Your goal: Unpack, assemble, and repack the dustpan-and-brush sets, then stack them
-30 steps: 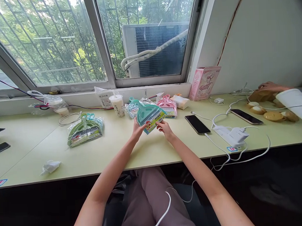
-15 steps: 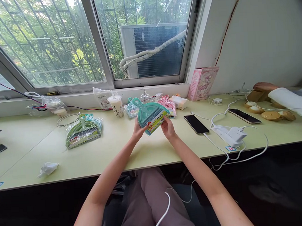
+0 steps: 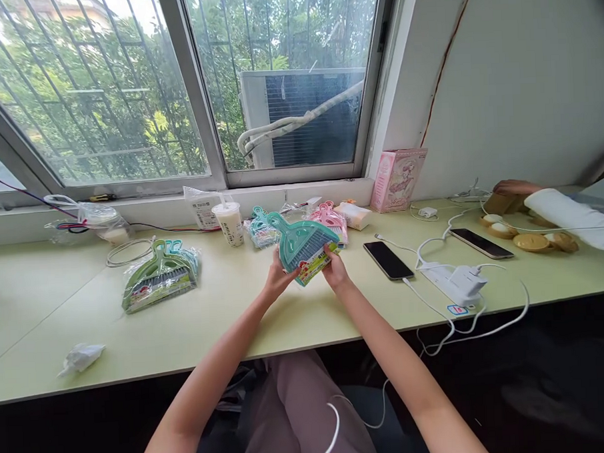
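Observation:
Between my two hands, above the table, is a teal dustpan and brush set [image 3: 303,243] with a yellow-green printed label along its lower edge. My left hand [image 3: 279,275] grips its lower left corner, and my right hand [image 3: 335,268] is closed on the lower right end near the label. The handle tilts up and to the left. Behind it lie a wrapped blue-teal set [image 3: 262,231] and a wrapped pink set [image 3: 329,218]. Off to the left, green and blue sets [image 3: 159,279] rest in clear plastic.
A drink cup [image 3: 229,224] stands behind my left hand, and a tissue pack [image 3: 354,215] and pink box [image 3: 399,180] behind my right. To the right are a phone [image 3: 388,260], a power strip [image 3: 447,282] with cables and another person's hand [image 3: 515,187]. Crumpled plastic [image 3: 81,357] lies front left.
The view has tipped slightly upward, so the table things appear lower. My hands keep hold of the teal set, which looks almost the same in pose.

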Action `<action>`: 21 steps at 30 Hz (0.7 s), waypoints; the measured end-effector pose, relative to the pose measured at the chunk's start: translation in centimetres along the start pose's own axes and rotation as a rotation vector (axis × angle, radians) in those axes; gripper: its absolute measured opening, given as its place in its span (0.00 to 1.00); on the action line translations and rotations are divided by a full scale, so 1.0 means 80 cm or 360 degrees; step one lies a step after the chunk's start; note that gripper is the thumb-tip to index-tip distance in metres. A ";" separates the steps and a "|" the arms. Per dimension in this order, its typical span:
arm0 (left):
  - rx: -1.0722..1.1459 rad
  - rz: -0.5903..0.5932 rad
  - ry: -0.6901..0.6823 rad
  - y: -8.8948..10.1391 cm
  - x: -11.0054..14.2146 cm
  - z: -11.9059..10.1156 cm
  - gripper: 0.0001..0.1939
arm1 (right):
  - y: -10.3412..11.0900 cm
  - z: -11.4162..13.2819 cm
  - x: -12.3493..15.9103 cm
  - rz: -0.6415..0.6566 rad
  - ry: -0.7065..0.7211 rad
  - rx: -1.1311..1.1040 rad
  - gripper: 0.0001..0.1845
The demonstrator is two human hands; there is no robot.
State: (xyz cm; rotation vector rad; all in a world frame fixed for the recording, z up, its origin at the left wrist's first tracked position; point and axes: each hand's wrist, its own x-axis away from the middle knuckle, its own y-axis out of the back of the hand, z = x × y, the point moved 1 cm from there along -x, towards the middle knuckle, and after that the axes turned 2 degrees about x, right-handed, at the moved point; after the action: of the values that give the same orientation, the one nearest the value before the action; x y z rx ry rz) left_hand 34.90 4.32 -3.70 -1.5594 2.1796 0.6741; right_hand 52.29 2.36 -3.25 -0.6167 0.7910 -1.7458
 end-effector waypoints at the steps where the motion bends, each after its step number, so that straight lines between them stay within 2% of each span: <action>1: -0.0031 -0.0007 0.0014 -0.001 0.001 0.000 0.45 | 0.001 0.000 -0.001 -0.0008 0.0023 0.0018 0.08; 6: -0.0137 -0.0013 0.0078 -0.006 0.006 -0.005 0.47 | 0.005 -0.003 -0.005 -0.0093 0.0000 0.0094 0.11; 10: -0.0092 -0.0007 0.0121 -0.010 0.007 -0.007 0.47 | 0.007 -0.003 -0.005 -0.0116 -0.0020 0.0117 0.15; 21: 0.0002 0.0026 -0.0002 -0.012 0.004 0.010 0.47 | 0.007 0.004 -0.006 -0.0133 -0.0068 0.0084 0.15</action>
State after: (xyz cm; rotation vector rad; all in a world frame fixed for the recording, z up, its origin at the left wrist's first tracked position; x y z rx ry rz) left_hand 35.71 4.25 -4.70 -1.5420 2.1935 0.6785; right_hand 53.02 2.65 -3.48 -0.6575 0.6960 -1.8176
